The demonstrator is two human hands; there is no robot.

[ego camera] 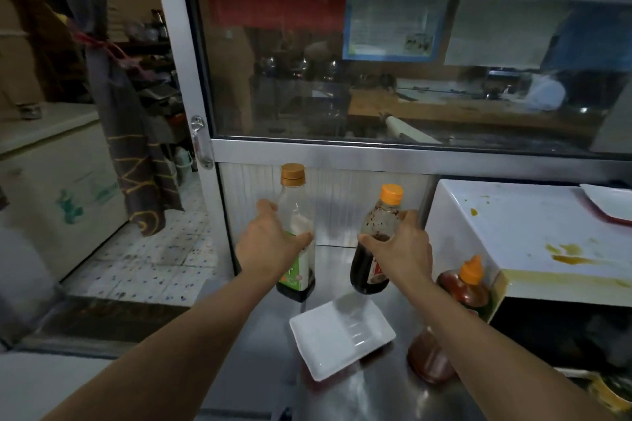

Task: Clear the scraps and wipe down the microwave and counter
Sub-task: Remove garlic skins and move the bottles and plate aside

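Bare forearms reach over the steel counter (246, 362). Left hand (270, 243) grips a tall green-labelled bottle (297, 236); right hand (400, 249) grips a dark orange-capped sauce bottle (376, 232), beside the stained white microwave (533, 229).

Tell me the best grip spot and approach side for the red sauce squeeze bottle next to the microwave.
Probably the upper body just under the orange nozzle cap, coming from above and the front-left. The red sauce squeeze bottle stands tight against the microwave on its right, and the right forearm hides its lower half, so only the top and left flank look free. Both hands already hold other bottles.
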